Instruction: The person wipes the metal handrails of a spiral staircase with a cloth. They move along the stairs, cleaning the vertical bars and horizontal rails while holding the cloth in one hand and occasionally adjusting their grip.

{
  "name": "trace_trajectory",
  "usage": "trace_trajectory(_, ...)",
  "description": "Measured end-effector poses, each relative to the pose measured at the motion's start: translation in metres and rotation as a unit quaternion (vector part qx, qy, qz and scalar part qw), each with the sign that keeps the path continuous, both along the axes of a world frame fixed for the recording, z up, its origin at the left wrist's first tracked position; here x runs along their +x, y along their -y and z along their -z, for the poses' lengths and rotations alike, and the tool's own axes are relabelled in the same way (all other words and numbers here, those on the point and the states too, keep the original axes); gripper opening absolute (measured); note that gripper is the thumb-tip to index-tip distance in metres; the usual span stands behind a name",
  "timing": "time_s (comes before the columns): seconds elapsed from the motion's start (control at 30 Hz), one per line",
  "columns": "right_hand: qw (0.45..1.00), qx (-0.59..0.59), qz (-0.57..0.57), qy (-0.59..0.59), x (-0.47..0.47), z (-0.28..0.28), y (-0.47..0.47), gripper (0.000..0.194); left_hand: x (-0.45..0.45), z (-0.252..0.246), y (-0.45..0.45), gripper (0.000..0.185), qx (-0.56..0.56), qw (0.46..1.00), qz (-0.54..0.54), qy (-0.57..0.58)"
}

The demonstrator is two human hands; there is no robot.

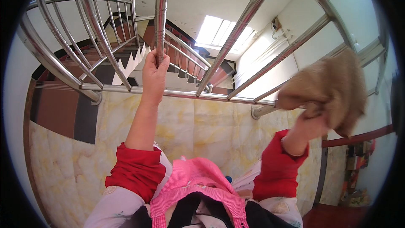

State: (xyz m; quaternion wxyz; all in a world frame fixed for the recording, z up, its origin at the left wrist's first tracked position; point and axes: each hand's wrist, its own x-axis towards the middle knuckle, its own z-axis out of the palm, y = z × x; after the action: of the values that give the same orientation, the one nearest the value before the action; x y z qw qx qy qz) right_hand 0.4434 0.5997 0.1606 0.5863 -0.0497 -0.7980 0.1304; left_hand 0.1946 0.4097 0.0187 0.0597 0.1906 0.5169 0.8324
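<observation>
My left hand [156,68] is wrapped around an upright metal baluster [161,12] of the stair railing. Off to the right, my right hand [311,122] grips a brown cloth [329,90], which is blurred and bunched above the fingers. The cloth covers part of the railing's right end; whether it touches the metal I cannot tell. Along the bottom of the balusters runs a shiny metal rail [180,93]. Another slanting baluster [242,22] stands between my hands.
Beyond the railing a tiled staircase [104,57] leads down beside more metal railing. A bright window [223,33] lies below. Marble-patterned floor tiles [193,126] extend under me. At the lower right are a dark red surface [341,218] and a cluttered shelf [356,167].
</observation>
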Motion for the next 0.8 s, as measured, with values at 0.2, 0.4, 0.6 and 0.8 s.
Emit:
trace_trajectory(0.2, 0.984, 0.155, -0.051, -0.073, -0.033, -0.042, -0.096, 0.037, -0.001, 0.002, 0.005, 0.02, 0.004, 1.0, 0.009, -0.017)
trace_trajectory(0.4, 0.996, 0.035, 0.047, -0.066, -0.093, 0.071, -0.083, 0.045, 0.0, 0.006, 0.002, 0.022, -0.007, 1.0, -0.008, -0.024)
trace_trajectory(0.6, 0.991, -0.052, -0.069, 0.104, -0.073, 0.185, -0.008, 0.019, 0.003, 0.003, 0.003, 0.023, -0.008, 1.0, -0.015, -0.024)
trace_trajectory(0.8, 0.896, -0.326, -0.272, 0.132, -0.073, 0.188, -0.025, 0.019, 0.005, -0.001, 0.006, 0.022, -0.011, 1.0, 0.004, -0.011)
